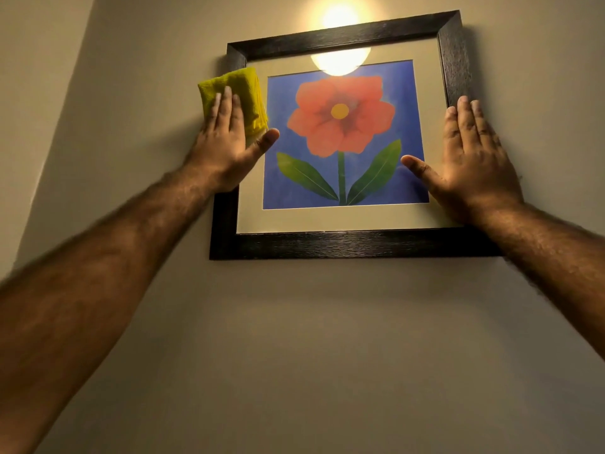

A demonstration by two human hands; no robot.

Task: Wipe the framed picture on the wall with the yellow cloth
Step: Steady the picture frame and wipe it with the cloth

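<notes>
The framed picture [347, 245] hangs on the wall in a dark wooden frame, showing a red flower on blue under glass. A folded yellow cloth [244, 90] lies flat against the frame's upper left side. My left hand [226, 139] presses on the cloth with flat fingers, thumb spread onto the glass. My right hand [471, 158] rests flat and bare on the frame's right side, fingers up along the dark edge, thumb on the glass. The frame's left edge is partly hidden behind the cloth and hand.
A wall lamp [339, 16] glows just above the frame and reflects in the glass [340, 63]. A wall corner [49, 142] runs down at the left. Plain beige wall [327, 355] lies below the picture.
</notes>
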